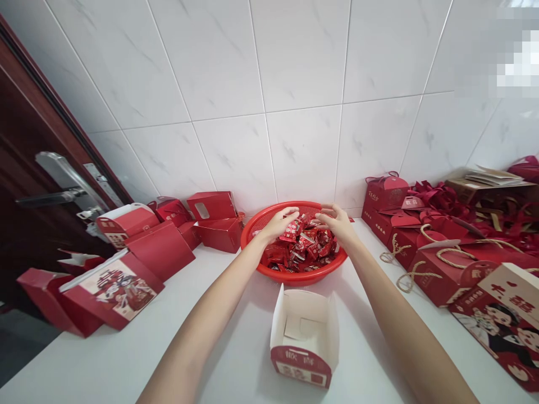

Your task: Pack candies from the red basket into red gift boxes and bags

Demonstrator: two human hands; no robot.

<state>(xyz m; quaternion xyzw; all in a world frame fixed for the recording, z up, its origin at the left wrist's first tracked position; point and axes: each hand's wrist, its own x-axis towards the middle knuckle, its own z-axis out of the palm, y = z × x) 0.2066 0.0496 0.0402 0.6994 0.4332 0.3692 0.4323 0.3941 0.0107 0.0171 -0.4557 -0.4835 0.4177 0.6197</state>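
A red plastic basket (303, 276) holds a heap of red wrapped candies (309, 244). Over its left side is my left hand (281, 223), fingers curved and apart, close beside a red candy packet (290, 231); whether it touches the packet I cannot tell. Above the right side my right hand (337, 223) has its fingers spread, with nothing visible in them. Between my forearms, in front of the basket, an open-topped red and white gift box (302, 359) stands upright. Its pale inside shows folded bottom flaps and no candy.
Red boxes (160, 249) stand on the left of the white table (236, 359), near a dark door with a metal handle (63, 193). Gift boxes with rope handles (446, 269) line the right side, ribbons (438, 196) behind them. A tiled wall (303, 146) closes off the back.
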